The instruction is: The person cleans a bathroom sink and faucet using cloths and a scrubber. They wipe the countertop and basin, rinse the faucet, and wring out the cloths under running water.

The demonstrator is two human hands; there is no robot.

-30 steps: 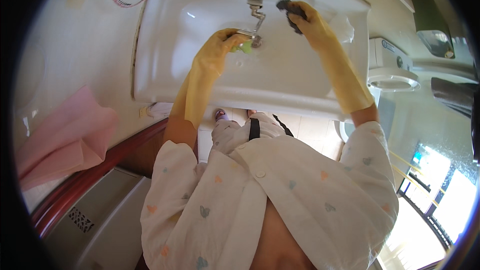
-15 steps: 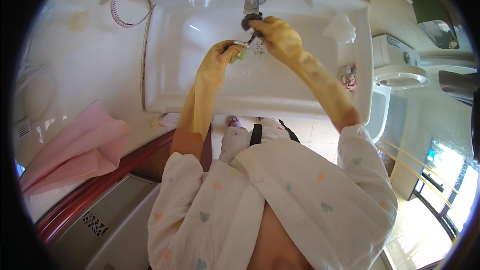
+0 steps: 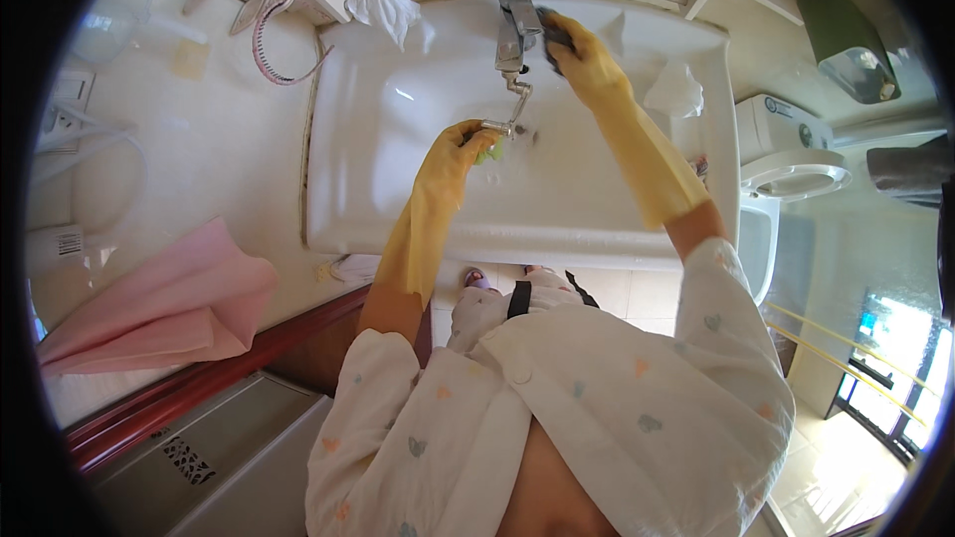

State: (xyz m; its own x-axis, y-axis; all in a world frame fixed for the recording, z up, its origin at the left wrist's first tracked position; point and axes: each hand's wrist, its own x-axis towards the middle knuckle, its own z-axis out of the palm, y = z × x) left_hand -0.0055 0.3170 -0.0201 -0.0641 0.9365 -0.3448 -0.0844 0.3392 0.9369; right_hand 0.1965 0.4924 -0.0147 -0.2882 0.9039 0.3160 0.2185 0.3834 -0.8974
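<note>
Both of my hands wear long yellow rubber gloves over the white sink (image 3: 388,204). My left hand (image 3: 455,147) is closed around the free end of the jointed spout extension (image 3: 519,89) below the chrome faucet (image 3: 514,25). A bit of light green material (image 3: 491,151) shows under those fingers; I cannot make out whether it is a sponge or a cloth. My right hand (image 3: 592,65) grips a dark grey scouring pad (image 3: 556,36) at the right side of the faucet body. The fingertips and part of the pad are hidden.
A crumpled white cloth (image 3: 384,12) lies on the sink's back-left corner, beside a pink headband (image 3: 267,45). Translucent white plastic (image 3: 676,89) rests on the right inner wall. A pink cloth (image 3: 189,303) covers the left counter. A toilet (image 3: 794,171) stands at the right.
My right hand has moved up from the spout extension to the faucet's right side with the scouring pad. The left hand keeps hold of the spout end. The whole view has shifted slightly.
</note>
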